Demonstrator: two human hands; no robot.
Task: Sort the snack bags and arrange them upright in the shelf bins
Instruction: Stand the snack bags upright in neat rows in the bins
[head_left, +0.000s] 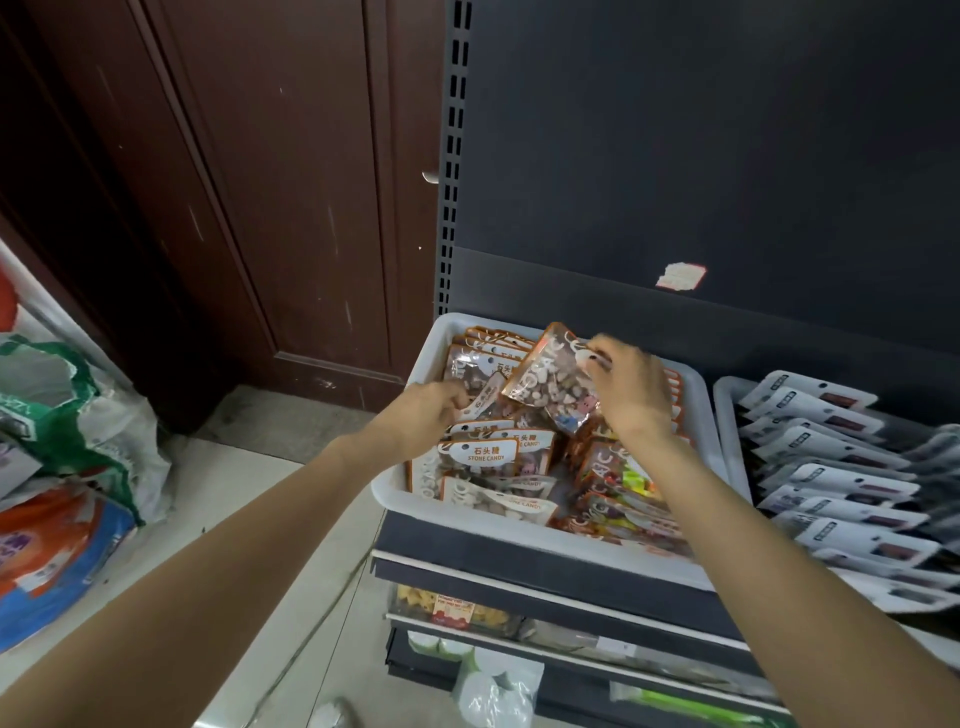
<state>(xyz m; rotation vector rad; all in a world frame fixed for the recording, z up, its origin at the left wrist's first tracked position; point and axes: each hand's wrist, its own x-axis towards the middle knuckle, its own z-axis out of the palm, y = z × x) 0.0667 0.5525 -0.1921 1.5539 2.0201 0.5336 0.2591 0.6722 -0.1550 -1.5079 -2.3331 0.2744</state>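
In the white bin (415, 501) on the top shelf, we see stone-candy bags (485, 457) packed upright along its left side and brighter orange bags (618, 478) leaning on its right. Our right hand (631, 389) pinches a raised, tilted candy bag (550, 382) by its top above the bin's middle. Our left hand (431, 410) curls round the header of a standing bag (483, 397) at the bin's left. Right of the bin, a second bin (724, 415) holds rows of grey-and-white packets (831, 467). Left of the bin lies bare floor (260, 467).
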